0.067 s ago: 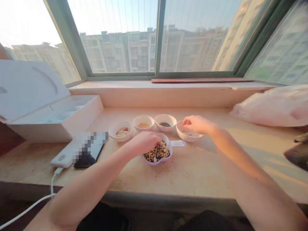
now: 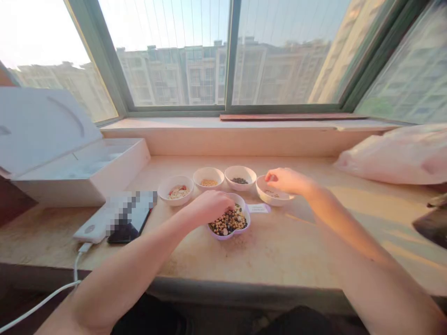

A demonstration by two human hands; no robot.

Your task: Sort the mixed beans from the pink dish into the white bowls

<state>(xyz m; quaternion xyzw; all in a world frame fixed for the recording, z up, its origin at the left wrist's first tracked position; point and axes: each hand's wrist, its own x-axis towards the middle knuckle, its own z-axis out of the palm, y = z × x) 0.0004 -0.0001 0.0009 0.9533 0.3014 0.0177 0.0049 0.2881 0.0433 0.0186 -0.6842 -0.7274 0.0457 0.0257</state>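
My left hand (image 2: 213, 206) reaches into a purple-rimmed bowl (image 2: 223, 237) of mixed beans (image 2: 228, 222), tan and dark, its fingertips bunched together at the beans. Whatever those fingers pinch is too small to make out. Over the right-hand white bowl (image 2: 274, 201), which holds a few small pieces, my right hand (image 2: 285, 180) hovers with thumb and fingers curled together; their tips are too small to show what they hold. Further white bowls stand in an arc: one with dark beans (image 2: 240, 180), one with tan beans (image 2: 208, 183), one with pale and reddish pieces (image 2: 179, 191).
A purple-edged label (image 2: 258, 208) lies right of the mixed bowl. On the left are a power bank (image 2: 91, 228) with a white cable (image 2: 76, 272), a dark phone (image 2: 127, 232) and an open white box (image 2: 120, 172). A plastic bag (image 2: 398, 156) lies at the right.
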